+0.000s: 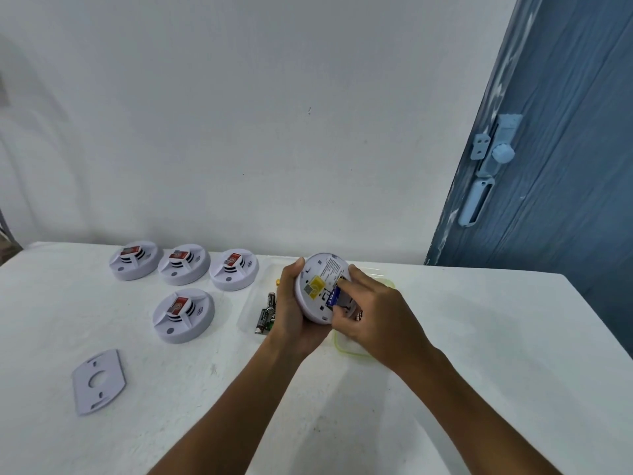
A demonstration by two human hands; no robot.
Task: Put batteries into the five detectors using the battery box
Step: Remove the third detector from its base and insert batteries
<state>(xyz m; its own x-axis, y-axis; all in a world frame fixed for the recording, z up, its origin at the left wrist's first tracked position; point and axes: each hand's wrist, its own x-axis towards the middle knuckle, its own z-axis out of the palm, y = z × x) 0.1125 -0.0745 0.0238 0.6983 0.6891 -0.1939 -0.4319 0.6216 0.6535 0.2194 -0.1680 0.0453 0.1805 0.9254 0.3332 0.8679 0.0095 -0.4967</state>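
My left hand (pixel 291 317) grips a round white detector (pixel 317 286), tilted with its back toward me; a yellow label shows on it. My right hand (pixel 370 315) pinches a blue battery (pixel 331 296) against the detector's back compartment. Below the hands lies the clear battery box (pixel 255 296), with dark batteries (pixel 267 313) in it. Several other white detectors stand face up on the table: three in a back row (pixel 133 260), (pixel 183 264), (pixel 233 269) and one in front (pixel 183 315).
A white mounting plate (pixel 98 382) lies flat at the front left of the white table (pixel 479 337). A green-edged lid (pixel 349 346) sits under my right hand. A white wall stands behind and a blue door (pixel 548 166) at the right.
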